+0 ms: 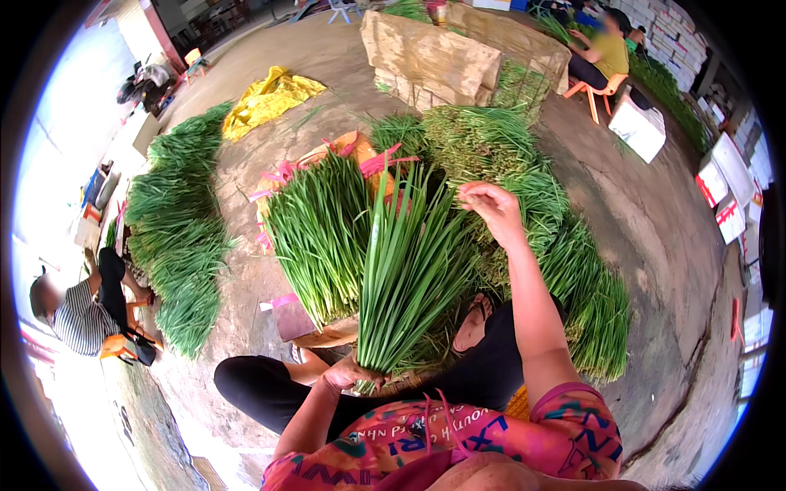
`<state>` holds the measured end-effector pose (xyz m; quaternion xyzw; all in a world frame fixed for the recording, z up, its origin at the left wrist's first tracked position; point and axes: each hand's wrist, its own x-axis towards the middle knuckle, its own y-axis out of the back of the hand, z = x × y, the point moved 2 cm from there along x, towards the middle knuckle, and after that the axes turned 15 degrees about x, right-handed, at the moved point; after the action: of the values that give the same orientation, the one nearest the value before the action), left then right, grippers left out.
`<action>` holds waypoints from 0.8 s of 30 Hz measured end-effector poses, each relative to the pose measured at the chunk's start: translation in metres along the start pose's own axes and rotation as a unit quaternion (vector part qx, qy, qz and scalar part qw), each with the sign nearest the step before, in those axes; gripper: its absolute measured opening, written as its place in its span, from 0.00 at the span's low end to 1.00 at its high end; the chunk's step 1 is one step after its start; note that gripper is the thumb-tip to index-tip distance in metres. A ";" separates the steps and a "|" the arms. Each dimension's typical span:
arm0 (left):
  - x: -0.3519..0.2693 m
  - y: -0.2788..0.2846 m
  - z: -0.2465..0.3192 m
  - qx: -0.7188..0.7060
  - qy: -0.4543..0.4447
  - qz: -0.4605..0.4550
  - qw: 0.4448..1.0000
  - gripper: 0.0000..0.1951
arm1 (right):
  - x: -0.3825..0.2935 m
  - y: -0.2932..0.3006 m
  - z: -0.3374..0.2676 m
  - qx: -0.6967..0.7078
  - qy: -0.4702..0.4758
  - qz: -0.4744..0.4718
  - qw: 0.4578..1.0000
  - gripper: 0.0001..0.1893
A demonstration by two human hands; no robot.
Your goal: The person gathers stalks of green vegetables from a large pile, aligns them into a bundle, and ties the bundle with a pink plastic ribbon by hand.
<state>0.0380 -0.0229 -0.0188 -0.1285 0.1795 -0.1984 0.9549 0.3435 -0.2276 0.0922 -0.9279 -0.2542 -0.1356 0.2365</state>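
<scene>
My left hand [355, 373] grips a fanned bunch of long green chives [396, 276] by the stem ends, low in front of my lap. The leaves spread upward and away from me. Beside the leaf tips, on the right, my right hand [494, 212] is raised with its fingers bent inward. Whether anything thin lies between those fingers is too small to make out. Left of the held bunch, a thick row of chives [322, 227] lies on a low stand with a wooden edge [325, 331]. Pink ties [285, 175] stick out around its far side.
Heaped chives [534, 190] run along my right, and another long pile [184, 227] lies on the left. A yellow sack [270, 98] is on the floor beyond. Seated people [83, 307] work at the left and far right [605, 55]. A white foam box [637, 126] stands right.
</scene>
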 end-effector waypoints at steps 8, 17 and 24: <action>-0.008 0.001 -0.007 -0.010 0.033 -0.047 0.998 0.17 | 0.000 -0.016 0.036 -0.194 -0.284 0.033 0.938 0.12; -0.010 0.001 -0.012 -0.037 0.035 -0.059 0.997 0.18 | -0.001 -0.010 0.049 -0.063 -0.341 0.021 0.938 0.08; -0.016 -0.002 -0.012 -0.039 0.056 -0.045 0.997 0.16 | -0.003 -0.006 0.047 -0.321 -0.088 -0.062 0.941 0.08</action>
<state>0.0189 -0.0202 -0.0239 -0.1622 0.2345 -0.2411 0.9276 0.3438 -0.2000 0.0536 -0.9453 -0.2741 -0.1420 -0.1059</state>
